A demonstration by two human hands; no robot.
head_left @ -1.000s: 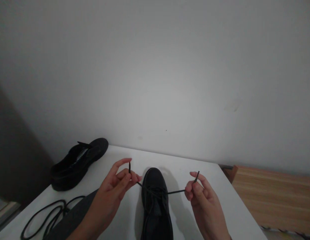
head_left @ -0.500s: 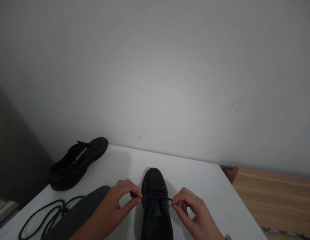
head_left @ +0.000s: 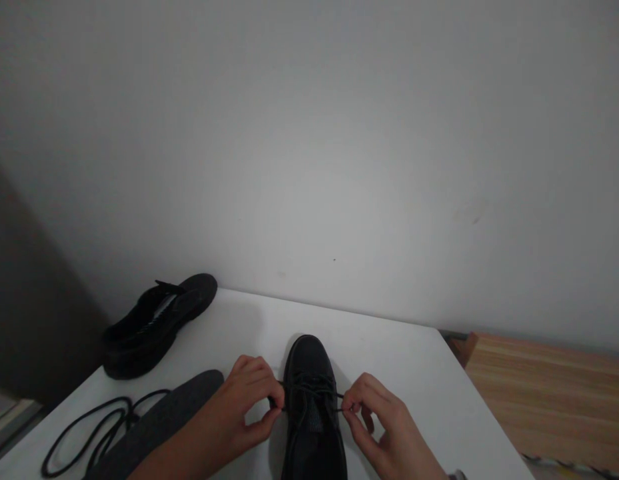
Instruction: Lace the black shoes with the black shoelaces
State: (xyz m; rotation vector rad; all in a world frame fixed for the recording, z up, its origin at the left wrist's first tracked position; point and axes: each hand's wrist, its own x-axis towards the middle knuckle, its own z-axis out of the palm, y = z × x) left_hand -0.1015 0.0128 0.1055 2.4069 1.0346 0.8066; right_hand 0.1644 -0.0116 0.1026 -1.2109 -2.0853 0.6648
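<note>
Pinching the lace ends, both hands, left and right, flank the black shoe

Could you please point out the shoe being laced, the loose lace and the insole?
shoe being laced (head_left: 309, 363): head view, on its toe cap.
loose lace (head_left: 84, 433): head view, on its coiled loop.
insole (head_left: 162, 420): head view, on its flat middle.
</note>
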